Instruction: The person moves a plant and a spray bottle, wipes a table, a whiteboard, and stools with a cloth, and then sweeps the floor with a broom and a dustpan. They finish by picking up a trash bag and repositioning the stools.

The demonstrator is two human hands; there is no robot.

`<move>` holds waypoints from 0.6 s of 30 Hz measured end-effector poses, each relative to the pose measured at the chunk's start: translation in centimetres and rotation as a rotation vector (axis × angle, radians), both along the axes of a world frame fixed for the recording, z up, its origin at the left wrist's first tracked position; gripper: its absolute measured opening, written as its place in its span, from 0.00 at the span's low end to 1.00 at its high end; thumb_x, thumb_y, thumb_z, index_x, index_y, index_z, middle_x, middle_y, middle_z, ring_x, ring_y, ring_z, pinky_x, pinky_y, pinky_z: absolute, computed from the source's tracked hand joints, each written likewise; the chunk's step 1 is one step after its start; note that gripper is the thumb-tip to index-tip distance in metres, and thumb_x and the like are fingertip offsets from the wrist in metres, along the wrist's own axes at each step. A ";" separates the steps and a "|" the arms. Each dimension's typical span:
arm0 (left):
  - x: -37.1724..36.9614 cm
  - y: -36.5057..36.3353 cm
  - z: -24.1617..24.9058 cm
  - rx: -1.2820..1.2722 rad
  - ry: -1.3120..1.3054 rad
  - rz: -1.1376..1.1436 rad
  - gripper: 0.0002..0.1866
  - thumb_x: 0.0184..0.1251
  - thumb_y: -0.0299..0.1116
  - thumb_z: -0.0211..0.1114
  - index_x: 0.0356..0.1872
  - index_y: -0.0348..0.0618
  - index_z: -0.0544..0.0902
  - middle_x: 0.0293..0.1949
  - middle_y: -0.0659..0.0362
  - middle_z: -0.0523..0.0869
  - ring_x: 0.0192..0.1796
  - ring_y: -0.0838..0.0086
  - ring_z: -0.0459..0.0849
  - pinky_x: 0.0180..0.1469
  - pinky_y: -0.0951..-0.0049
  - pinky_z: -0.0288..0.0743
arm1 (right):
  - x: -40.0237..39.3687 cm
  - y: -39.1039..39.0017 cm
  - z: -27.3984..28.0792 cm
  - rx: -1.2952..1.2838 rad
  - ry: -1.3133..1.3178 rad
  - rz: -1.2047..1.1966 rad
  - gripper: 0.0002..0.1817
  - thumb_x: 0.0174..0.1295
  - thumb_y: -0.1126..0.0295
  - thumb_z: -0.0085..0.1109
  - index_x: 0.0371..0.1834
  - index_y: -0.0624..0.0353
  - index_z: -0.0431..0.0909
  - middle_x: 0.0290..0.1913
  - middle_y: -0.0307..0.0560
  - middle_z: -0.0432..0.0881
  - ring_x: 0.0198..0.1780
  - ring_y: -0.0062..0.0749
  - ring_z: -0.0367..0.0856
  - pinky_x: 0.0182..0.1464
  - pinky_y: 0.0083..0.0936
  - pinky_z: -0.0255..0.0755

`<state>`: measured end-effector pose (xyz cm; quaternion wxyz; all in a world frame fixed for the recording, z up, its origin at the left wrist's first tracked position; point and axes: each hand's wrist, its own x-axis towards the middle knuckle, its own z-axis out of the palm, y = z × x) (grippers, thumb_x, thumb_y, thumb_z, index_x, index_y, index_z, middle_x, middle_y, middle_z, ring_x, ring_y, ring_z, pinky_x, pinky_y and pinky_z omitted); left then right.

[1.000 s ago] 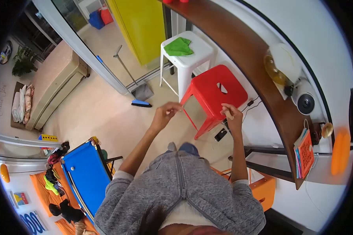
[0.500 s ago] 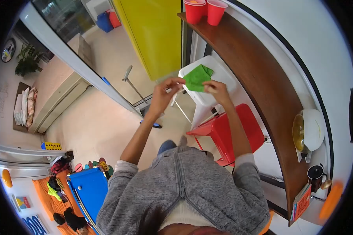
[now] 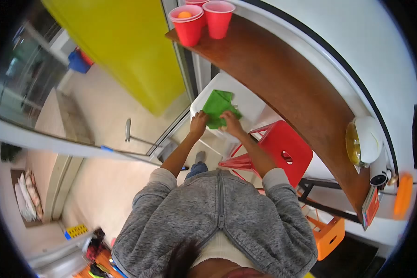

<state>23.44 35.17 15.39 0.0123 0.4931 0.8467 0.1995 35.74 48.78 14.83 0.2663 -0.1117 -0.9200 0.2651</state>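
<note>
A green cloth [image 3: 217, 105] lies over the white seat of a stool [image 3: 250, 99], with one corner folded. My left hand [image 3: 199, 123] is closed on the cloth's lower left edge. At its lower right edge, the fingers of my right hand [image 3: 231, 123] pinch the cloth. A red stool [image 3: 289, 150] stands just to the right of the white one, beneath my right forearm.
A curved brown shelf [image 3: 282, 78] runs along the right wall, bearing red cups [image 3: 187, 30], one with an orange ball [image 3: 185, 15], and a white helmet-like object [image 3: 369, 141]. An orange stool [image 3: 330, 238] stands at lower right. A yellow panel [image 3: 125, 51] rises at upper left.
Both hands have moved down slightly with the green cloth, now nearer the white seat. The view has shifted, bringing the red cups closer and the orange stool into view.
</note>
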 end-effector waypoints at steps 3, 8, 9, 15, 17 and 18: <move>-3.2 1.9 1.5 0.099 -0.322 -0.106 0.12 0.41 0.20 0.57 0.31 0.41 0.78 0.31 0.54 0.79 0.36 0.62 0.78 0.38 0.65 0.71 | -1.0 -0.6 0.9 -0.005 -0.122 -0.184 0.10 0.45 0.76 0.56 0.33 0.61 0.73 0.27 0.45 0.75 0.34 0.37 0.75 0.40 0.29 0.67; -4.9 5.6 13.0 0.566 -0.890 -0.216 0.05 0.58 0.26 0.54 0.34 0.38 0.74 0.29 0.60 0.78 0.34 0.81 0.74 0.38 0.80 0.68 | 0.2 -0.6 10.7 -0.573 0.219 -0.190 0.11 0.55 0.70 0.52 0.40 0.63 0.74 0.30 0.44 0.77 0.33 0.23 0.74 0.36 0.20 0.68; -4.5 6.0 15.7 0.551 -0.800 -0.249 0.05 0.57 0.27 0.55 0.34 0.38 0.74 0.28 0.58 0.78 0.31 0.77 0.76 0.35 0.78 0.68 | 0.6 -0.8 14.1 -0.578 0.217 -0.214 0.12 0.57 0.68 0.51 0.41 0.63 0.74 0.31 0.43 0.78 0.33 0.19 0.73 0.35 0.17 0.67; -2.8 6.1 27.9 0.493 -0.472 -0.655 0.08 0.56 0.32 0.58 0.35 0.41 0.74 0.25 0.56 0.79 0.26 0.68 0.78 0.30 0.73 0.68 | 6.5 0.1 29.8 -0.469 0.128 -0.315 0.11 0.56 0.72 0.48 0.41 0.62 0.74 0.34 0.43 0.79 0.38 0.21 0.74 0.41 0.20 0.67; -1.9 6.4 30.5 0.461 -0.408 -0.746 0.08 0.56 0.30 0.58 0.36 0.40 0.75 0.29 0.61 0.79 0.30 0.74 0.78 0.34 0.78 0.70 | 7.2 1.9 33.9 -0.296 0.114 -0.227 0.12 0.56 0.71 0.48 0.42 0.62 0.74 0.35 0.44 0.78 0.39 0.23 0.74 0.44 0.21 0.66; -1.9 6.9 31.2 0.545 -0.272 -0.737 0.09 0.55 0.30 0.58 0.37 0.40 0.75 0.31 0.61 0.79 0.32 0.74 0.78 0.35 0.77 0.70 | 6.7 2.8 35.2 -0.212 0.129 -0.187 0.12 0.57 0.69 0.48 0.42 0.61 0.74 0.36 0.45 0.78 0.40 0.25 0.74 0.46 0.22 0.66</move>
